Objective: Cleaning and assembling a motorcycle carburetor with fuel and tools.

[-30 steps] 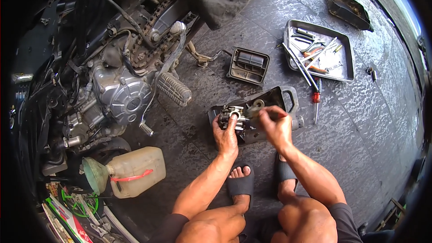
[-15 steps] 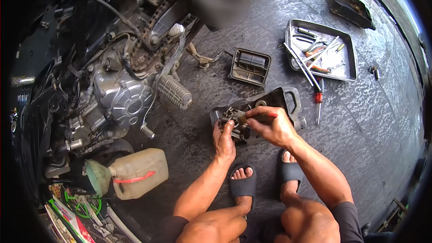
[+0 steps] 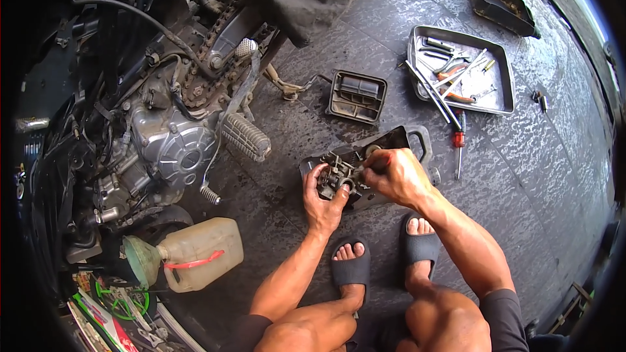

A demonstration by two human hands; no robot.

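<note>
Over a cut-open plastic container (image 3: 427,143), a grimy metal carburettor-like part (image 3: 338,173) sits in the left hand (image 3: 322,207), which is clamped on it with the thumb on the near side and the fingers around its left flank. At the part's right side, just beside or touching it (which one, I cannot tell), the right hand (image 3: 401,179) is closed on a small red-handled tool (image 3: 390,161), mostly hidden in the fist. The floor (image 3: 502,202) beneath is of dark tiles, mottled and shiny, with thin seams. Beyond the container lie a shallow rectangular black box (image 3: 356,96) with a ribbed inside and a smooth metal tray (image 3: 499,89) of loose tools; a screwdriver (image 3: 459,140) rests just below the tray, and a dirt-caked black trough (image 3: 501,5) lies farther off. Along the left stands a motorcycle engine (image 3: 175,140) with a rounded, dull silver cover, near a ridged rubber footrest (image 3: 246,137) and beneath a rusty chain. Wrinkled dark cloth (image 3: 313,0) hangs at the top. At lower left, a cloudy plastic jug (image 3: 207,253) lies tipped over, a pale green funnel (image 3: 141,262) at its mouth.
</note>
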